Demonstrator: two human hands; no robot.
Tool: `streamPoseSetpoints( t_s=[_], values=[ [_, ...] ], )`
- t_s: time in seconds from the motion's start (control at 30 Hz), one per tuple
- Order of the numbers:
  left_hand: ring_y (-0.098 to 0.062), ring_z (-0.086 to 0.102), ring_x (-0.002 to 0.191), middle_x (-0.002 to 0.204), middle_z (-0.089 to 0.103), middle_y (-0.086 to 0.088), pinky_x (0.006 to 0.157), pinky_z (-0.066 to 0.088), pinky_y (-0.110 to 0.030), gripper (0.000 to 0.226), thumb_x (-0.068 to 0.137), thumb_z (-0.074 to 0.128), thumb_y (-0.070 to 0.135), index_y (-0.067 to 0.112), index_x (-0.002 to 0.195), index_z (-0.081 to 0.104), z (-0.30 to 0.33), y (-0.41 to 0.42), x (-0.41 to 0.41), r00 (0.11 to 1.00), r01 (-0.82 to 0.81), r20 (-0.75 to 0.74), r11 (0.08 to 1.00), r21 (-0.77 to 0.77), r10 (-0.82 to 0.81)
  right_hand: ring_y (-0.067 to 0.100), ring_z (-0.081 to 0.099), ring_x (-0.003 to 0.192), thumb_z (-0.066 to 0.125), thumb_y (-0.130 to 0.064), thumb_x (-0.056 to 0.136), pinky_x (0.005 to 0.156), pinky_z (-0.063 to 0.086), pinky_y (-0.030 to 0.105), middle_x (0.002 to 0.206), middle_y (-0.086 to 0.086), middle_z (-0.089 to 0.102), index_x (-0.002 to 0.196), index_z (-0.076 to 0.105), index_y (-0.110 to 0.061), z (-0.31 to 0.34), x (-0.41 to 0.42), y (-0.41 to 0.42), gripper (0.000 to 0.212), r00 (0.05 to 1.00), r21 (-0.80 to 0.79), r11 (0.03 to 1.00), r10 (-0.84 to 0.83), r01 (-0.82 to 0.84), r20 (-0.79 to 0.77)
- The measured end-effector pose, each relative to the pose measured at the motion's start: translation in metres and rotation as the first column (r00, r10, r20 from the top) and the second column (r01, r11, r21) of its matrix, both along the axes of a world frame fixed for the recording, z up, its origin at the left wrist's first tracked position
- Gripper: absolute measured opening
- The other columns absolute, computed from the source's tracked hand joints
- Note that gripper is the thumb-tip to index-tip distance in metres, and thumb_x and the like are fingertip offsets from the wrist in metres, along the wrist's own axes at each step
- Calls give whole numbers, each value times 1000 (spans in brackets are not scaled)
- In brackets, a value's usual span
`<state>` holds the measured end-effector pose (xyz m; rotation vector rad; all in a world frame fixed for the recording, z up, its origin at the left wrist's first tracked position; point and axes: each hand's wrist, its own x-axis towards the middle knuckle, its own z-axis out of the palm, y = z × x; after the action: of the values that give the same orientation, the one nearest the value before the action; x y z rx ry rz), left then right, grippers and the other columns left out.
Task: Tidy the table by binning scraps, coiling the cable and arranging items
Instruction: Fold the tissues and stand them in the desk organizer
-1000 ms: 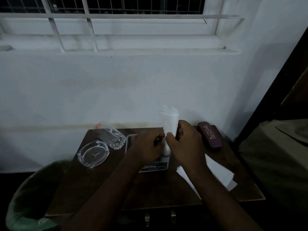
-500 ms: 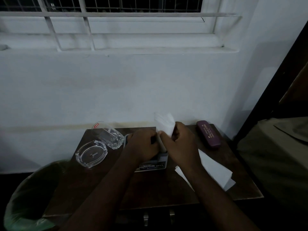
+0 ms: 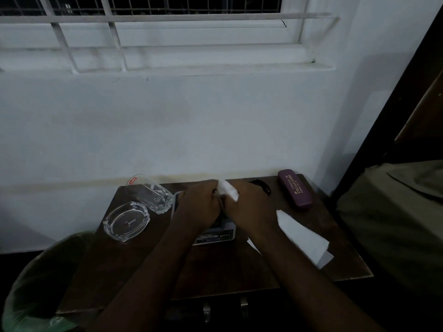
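A: Where is the scrap?

B: At the table's [image 3: 215, 271] twelve o'clock, a crumpled white paper [image 3: 229, 190] sits between both hands. The left hand [image 3: 200, 207] and right hand [image 3: 247, 209] meet knuckle to knuckle, fingers curled round it.

A: What lies around them?

B: A glass ashtray [image 3: 126, 221] and a tipped tumbler [image 3: 151, 194] at ten o'clock, a purple spectacle case [image 3: 295, 191] at two, folded white paper [image 3: 303, 238] at three, a green-lined bin [image 3: 36, 283] at eight.
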<state>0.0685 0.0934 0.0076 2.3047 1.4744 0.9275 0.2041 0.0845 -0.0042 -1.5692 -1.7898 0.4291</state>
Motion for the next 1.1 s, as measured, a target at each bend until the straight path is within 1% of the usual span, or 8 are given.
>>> streamPoseSetpoints(
  t_s=[0.13,0.27,0.4,0.5,0.57,0.77,0.93,1.1],
  values=[
    [-31,54,121,130,59,-21,102,41,-40,46,87,44,14,-3,129,55,3,-18,16,979,-188,110,969,161,172,6,65,84,52,-66,81,68,49,26,90,-14,69,98,66,-28,13,27,3,44,974,-76,992,-111,98,-198],
    [-20,57,100,105,64,-11,88,43,-27,24,84,59,-6,3,106,64,4,-39,55,973,-9,222,944,329,-68,14,67,79,61,-45,82,72,53,33,81,-8,70,79,67,-25,16,103,-4,21,937,-75,966,-257,246,-238],
    [-30,61,103,108,67,-18,95,41,-35,27,84,60,-4,1,110,67,-26,-49,96,955,296,-45,925,240,-294,26,63,95,66,-27,89,81,46,29,103,8,69,94,73,-12,-16,145,-10,18,963,-267,938,-170,223,209],
    [-31,54,121,127,61,-19,107,34,-33,31,91,61,11,0,120,63,-58,-48,109,953,262,-159,965,1,-259,23,62,89,67,-32,87,81,47,29,91,4,65,85,67,-16,-39,149,-16,16,938,-330,908,-152,257,312],
    [-32,58,113,117,64,-19,103,40,-34,29,88,64,19,0,109,66,-72,-46,111,938,231,-260,972,-31,-231,21,61,86,68,-39,85,83,51,34,87,2,62,81,60,-19,-48,148,-18,22,907,-289,910,-176,298,382],
    [-23,51,119,124,61,-9,104,30,-29,35,92,58,33,8,115,65,-85,-41,113,938,140,-307,986,-92,-162,20,65,88,76,-36,79,87,52,37,91,2,70,86,67,-12,-42,142,-11,26,949,-451,859,-113,242,294],
    [-24,71,71,75,73,-8,68,57,-26,29,54,93,21,7,70,74,-80,-48,111,945,203,-264,979,2,-195,17,61,88,86,-25,68,83,52,34,88,-7,61,77,56,-28,-35,143,-14,31,982,-400,900,-121,170,145],
    [-27,56,111,116,66,-13,101,35,-32,32,91,61,27,2,108,69,-83,-44,112,959,145,-238,988,-61,-156,17,61,91,84,-28,70,84,52,34,93,-7,61,97,63,-26,-39,142,-20,35,973,-287,936,-164,205,159]
  ],
)
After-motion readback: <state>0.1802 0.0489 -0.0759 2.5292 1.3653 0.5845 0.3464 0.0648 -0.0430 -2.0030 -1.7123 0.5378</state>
